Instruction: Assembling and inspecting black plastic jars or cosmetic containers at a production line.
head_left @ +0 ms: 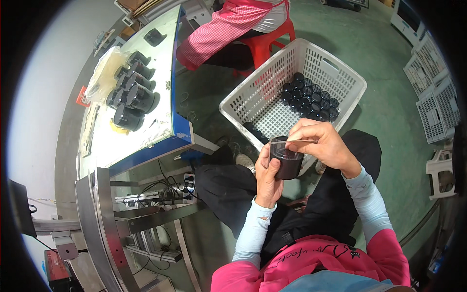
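In front of my lap, my left hand (267, 179) is wrapped round a dark, glossy round jar (290, 167), thumb across its near side. The jar stands roughly upright with its top toward me. Above its rim, my right hand (325, 145) is closed in a pinch, fingertips right at the jar's top. A thin, pale strip or film edge (278, 142) runs level across the jar's top to those fingers; its exact kind is too fine to make out. Just beyond my hands stands a white perforated plastic crate (357, 87), with many black jars (311, 97) grouped inside.
Left is a white worktable (158, 87) with a blue edge, holding several black jars (140, 97) and a plastic bag (105, 73). A person in a red checked apron (226, 31) sits on a red stool (265, 46). Cables (170, 187) hang below a metal frame (104, 219).
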